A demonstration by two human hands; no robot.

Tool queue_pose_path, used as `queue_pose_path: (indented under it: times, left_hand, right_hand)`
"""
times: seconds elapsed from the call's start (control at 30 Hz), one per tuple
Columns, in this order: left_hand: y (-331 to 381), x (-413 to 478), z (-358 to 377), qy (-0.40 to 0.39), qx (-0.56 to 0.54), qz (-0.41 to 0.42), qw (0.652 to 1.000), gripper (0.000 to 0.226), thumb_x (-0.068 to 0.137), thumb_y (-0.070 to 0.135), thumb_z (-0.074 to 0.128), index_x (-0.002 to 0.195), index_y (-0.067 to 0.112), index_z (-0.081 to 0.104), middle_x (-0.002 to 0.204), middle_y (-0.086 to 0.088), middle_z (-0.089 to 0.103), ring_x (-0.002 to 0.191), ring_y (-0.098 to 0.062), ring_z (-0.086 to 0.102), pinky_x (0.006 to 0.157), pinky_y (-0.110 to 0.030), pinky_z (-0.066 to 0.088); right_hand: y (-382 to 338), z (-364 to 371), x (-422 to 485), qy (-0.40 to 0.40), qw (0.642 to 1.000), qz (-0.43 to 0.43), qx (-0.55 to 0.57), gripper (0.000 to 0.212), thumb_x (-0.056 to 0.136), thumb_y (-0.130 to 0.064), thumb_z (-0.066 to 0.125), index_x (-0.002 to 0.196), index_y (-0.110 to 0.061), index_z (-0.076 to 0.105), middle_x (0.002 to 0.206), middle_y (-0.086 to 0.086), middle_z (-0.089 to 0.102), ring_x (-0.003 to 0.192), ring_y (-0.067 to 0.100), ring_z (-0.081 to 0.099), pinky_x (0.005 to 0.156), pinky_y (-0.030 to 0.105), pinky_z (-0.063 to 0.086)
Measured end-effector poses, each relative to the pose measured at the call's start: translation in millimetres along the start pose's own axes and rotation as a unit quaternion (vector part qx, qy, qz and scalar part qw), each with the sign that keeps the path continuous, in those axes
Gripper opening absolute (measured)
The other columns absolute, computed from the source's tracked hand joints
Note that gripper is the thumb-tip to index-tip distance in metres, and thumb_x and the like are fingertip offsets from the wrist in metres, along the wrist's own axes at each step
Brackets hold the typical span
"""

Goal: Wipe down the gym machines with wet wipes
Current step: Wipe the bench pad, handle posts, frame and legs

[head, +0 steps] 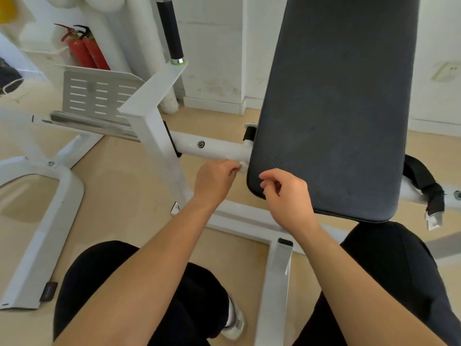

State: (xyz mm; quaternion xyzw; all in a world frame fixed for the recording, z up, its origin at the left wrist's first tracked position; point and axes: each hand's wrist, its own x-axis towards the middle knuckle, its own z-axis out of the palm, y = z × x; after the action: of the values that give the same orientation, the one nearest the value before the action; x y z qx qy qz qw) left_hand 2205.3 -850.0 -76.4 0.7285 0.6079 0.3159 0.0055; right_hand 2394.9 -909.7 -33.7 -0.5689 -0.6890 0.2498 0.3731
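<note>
- Dark, finely ribbed vinyl covers the pad (331, 108), the big tilted cushion of the white machine. Everything below is placed from it.
- The left hand (214, 179) is just beside the pad's lower left corner. Its fingers are curled, and the tips pinch a small white wad against the white tube (214, 146) that runs out from the pad's left edge.
- I take that wad for the wet wipe (242, 168), though white on white makes it hard to be sure.
- The right hand (287, 196) hovers over the same lower left corner of the pad. Its fingers are curled in with the thumb near the forefinger, and nothing shows in it.
- The wipe should be light, limp and damp, apt to bunch up or slip. To my eye it is best held as a folded wad under flat fingertips rather than by one edge.
- The tube looks hard and smooth, so the wipe should glide. The pad's ribbing would likely drag at it and call for firmer pressure.
- A black strap (424, 181) hangs just off the pad's lower right edge.
</note>
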Motion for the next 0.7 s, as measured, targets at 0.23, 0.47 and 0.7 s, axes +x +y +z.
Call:
queue_pose_path:
  times: [0.23, 0.47, 0.7]
  left_hand:
    - [106, -32, -61, 0.001, -0.315, -0.125, 0.941, 0.027, 0.083, 0.018, 0.080, 0.105, 0.029, 0.069, 0.087, 0.011, 0.067, 0.079, -0.005, 0.068, 0.076, -0.024, 0.055]
    - [192, -46, -52, -0.106, -0.389, -0.090, 0.911, 0.009, 0.089, 0.024, 0.075, 0.094, 0.018, 0.077, 0.084, 0.006, 0.074, 0.082, -0.006, 0.068, 0.075, -0.020, 0.054]
    - [274, -47, -26, -0.148, -0.417, -0.075, 0.894, 0.016, 0.088, 0.033, 0.074, 0.086, 0.017, 0.075, 0.084, 0.003, 0.075, 0.085, -0.018, 0.072, 0.082, -0.044, 0.059]
  right_hand:
    - [-5, -40, -37, 0.007, 0.997, 0.025, 0.067, 0.034, 0.101, -0.021, 0.053, 0.133, -0.031, 0.059, 0.112, -0.015, 0.060, 0.091, -0.001, 0.058, 0.076, 0.011, 0.045]
    - [15, -111, -75, 0.086, 0.981, 0.065, 0.162, 0.009, 0.096, -0.025, 0.065, 0.105, -0.026, 0.067, 0.086, -0.008, 0.072, 0.080, 0.009, 0.066, 0.070, 0.020, 0.053]
    - [58, -190, -121, 0.164, 0.965, 0.147, 0.140, 0.007, 0.092, -0.022, 0.069, 0.086, -0.024, 0.066, 0.080, -0.007, 0.067, 0.070, 0.014, 0.061, 0.072, 0.036, 0.055]
